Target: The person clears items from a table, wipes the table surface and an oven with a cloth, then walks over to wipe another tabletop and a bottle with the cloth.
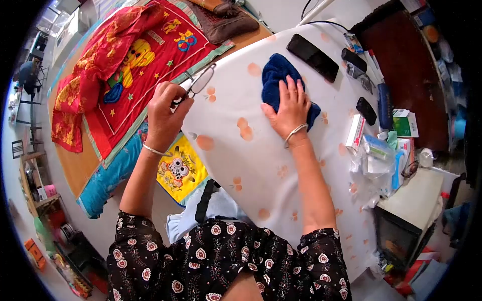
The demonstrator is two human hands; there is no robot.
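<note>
My left hand (168, 110) is closed around a pair of eyeglasses (203, 80), raised near the left edge of the cloth-covered table. One lens sticks out to the right of my fingers; the rest is partly hidden in my grip. Flat on the dark blue cloth (276, 70) lies my right hand (289, 108), palm down, with its fingers stretched out and the thumb apart. The cloth is bunched and rests on the white tablecloth (246, 165) with orange prints.
A black phone (313, 57) lies beyond the cloth. Along the right side are a dark case (385, 105), small boxes (355, 131) and plastic bags (369, 168). At the left, a red quilt (145, 75) covers a wooden surface. A yellow printed cloth (182, 170) hangs below it.
</note>
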